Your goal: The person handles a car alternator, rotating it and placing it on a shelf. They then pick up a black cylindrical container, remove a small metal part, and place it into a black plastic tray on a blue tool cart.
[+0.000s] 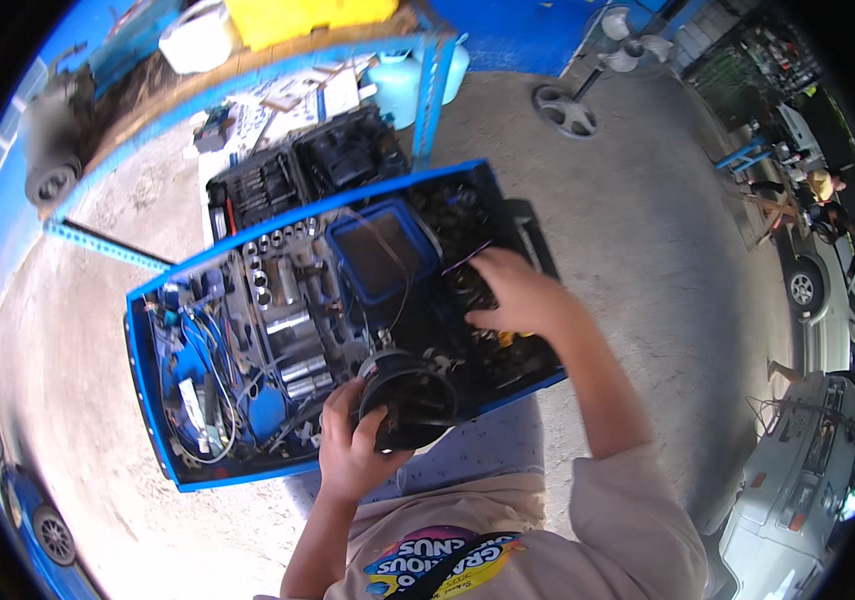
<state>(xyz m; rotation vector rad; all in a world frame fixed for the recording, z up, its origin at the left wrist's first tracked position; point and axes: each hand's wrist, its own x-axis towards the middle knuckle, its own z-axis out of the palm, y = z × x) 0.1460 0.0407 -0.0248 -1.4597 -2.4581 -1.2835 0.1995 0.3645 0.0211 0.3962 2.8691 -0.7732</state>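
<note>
Workshop floor [637,260]: bare concrete, rough and stained. Beyond the blue tray, a bench with a worn wooden top [277,62] and perforated blue steel legs. Between bench and tray, an open black moulded case [352,150].

Blue tray [247,477]: one, oblong, with a raised rim, set at a slant before the person. In its left end, thin looped hoses [205,350], smooth and bluish; in its middle, polished cylindrical sockets [292,330] in rows; right of these, a blue square-framed bin [379,250] with a dull brown floor. In its right end, jumbled small dark parts [472,215].

Round black container [412,400]: one, open-mouthed, at the tray's near edge, grasped by the left hand [352,440], fingers bent about its wall.

Right hand [519,295]: over the tray's right end, fingers curled down among the parts, near a thin purple strip [465,259]; I cannot tell whether it grips anything.
</note>
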